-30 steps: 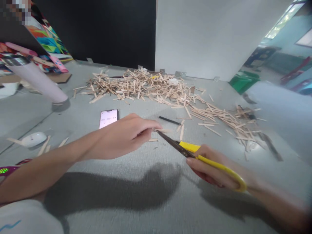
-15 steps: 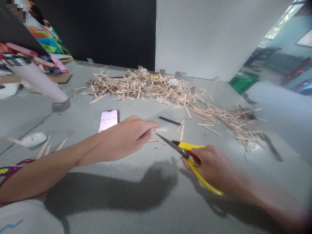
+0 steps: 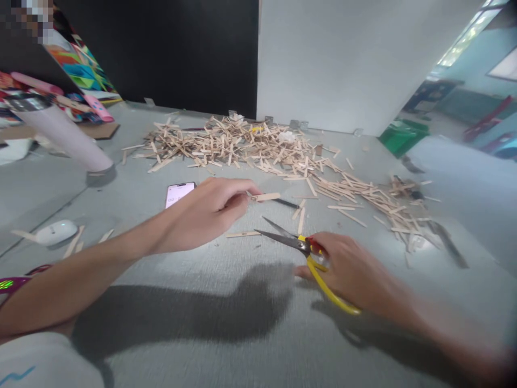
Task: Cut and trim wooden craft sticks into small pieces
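Between the thumb and fingers of my left hand (image 3: 214, 210) is a short flat wooden stick (image 3: 266, 197), its free end pointing right. My right hand (image 3: 343, 264) grips a pair of scissors (image 3: 301, 245) with yellow handles. Their dark blades are parted and point left, below the held stick and apart from it. Another wooden stick (image 3: 244, 234) lies on the table just left of the blade tips. Behind the held stick lies a thin black pen-like rod (image 3: 286, 202), partly covered by my left hand.
A large heap of wooden sticks (image 3: 230, 141) spreads along the back of the grey table and trails right. At left are a phone (image 3: 180, 194), a white mouse (image 3: 57, 232) and a pale bottle (image 3: 64, 132). A green bin (image 3: 404, 136) stands beyond the right edge.
My left hand has risen slightly with the stick, moving away from the scissors. The scissor blades have parted. A stick on the table by the blade tips now shows more fully.
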Available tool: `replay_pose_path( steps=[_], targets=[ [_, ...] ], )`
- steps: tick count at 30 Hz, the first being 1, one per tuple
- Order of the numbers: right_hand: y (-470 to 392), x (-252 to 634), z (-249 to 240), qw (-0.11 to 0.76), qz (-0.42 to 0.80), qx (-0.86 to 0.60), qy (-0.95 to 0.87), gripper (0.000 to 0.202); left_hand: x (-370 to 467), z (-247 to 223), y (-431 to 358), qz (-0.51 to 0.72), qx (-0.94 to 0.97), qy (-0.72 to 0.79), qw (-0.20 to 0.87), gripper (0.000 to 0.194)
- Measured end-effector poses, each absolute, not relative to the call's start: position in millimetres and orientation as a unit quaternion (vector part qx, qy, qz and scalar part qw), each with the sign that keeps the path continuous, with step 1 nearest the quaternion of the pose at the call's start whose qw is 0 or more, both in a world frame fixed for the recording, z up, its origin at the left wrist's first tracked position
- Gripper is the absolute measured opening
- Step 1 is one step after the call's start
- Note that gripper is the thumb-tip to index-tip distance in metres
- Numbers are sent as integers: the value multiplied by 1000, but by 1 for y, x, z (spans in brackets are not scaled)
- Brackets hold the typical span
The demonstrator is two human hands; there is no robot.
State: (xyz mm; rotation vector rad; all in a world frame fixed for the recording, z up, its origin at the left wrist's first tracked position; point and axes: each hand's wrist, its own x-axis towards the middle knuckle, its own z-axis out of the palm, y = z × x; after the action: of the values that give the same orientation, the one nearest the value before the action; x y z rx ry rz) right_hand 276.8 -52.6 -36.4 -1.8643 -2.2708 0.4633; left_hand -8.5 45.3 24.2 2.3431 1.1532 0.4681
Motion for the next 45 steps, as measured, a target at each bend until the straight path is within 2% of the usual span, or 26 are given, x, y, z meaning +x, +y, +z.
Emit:
replay_pose_path(
  steps=[5,9,12,16,19,22,25,28,31,35,37,40,45],
  targets=[
    [-52,275,-37,78,142,-632,-758,40,-9,23,52,170,865,402,248,29],
    [-54,273,-36,74,117,-627,-767,40,-7,21,50,139,865,394,278,36],
    [-56,273,-35,80,115,-622,-771,41,-4,22,49,137,875,388,257,42],
    [-57,275,-35,94,117,-621,-769,42,-2,23,53,150,873,400,236,40],
    [-57,276,-35,92,119,-623,-768,42,-3,23,56,146,868,393,266,41],
    [-56,275,-33,88,121,-627,-765,40,-6,21,56,140,854,389,316,35],
    [-55,275,-25,96,139,-629,-759,40,-9,21,54,157,834,383,366,22],
    [-56,278,-14,91,190,-617,-758,45,-11,22,53,184,810,372,414,3],
    [-59,284,-8,93,297,-581,-752,51,-10,25,52,220,793,368,433,9],
    [-65,289,-16,185,484,-553,-653,62,-9,25,54,255,792,371,413,19],
    [-67,289,-22,200,555,-550,-592,69,-10,25,54,248,803,369,396,23],
    [-68,287,-26,182,614,-527,-559,73,-10,25,51,242,814,362,383,30],
    [-68,282,-23,175,635,-515,-549,76,-7,25,42,257,810,377,368,36]
  ],
)
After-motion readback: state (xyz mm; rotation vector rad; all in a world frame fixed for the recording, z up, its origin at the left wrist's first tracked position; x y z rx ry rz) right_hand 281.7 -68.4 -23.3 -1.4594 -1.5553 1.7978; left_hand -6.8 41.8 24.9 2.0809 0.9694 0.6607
